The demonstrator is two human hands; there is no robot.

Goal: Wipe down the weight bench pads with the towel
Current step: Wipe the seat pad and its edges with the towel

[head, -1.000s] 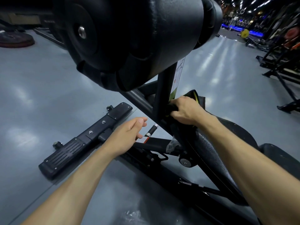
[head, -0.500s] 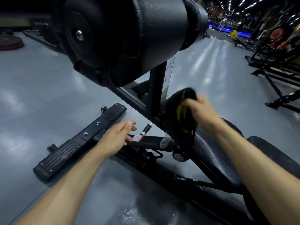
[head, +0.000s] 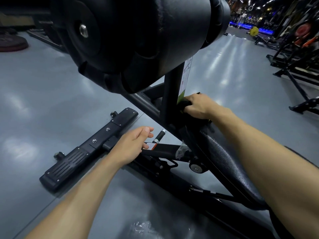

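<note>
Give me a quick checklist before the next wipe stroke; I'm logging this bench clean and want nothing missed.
1. Towel in hand: ok. The right hand is closed on the dark towel.
2. Towel on the pad: ok. It is pressed at the top end of the seat pad, beside the upright post.
3. Left hand clear of the stroke: ok. The left hand is open and empty, hovering over the frame bar.
4. Roller pad wiped: cannot tell.
5. Stroke path down the seat pad: not ok, the right forearm lies over it.
</note>
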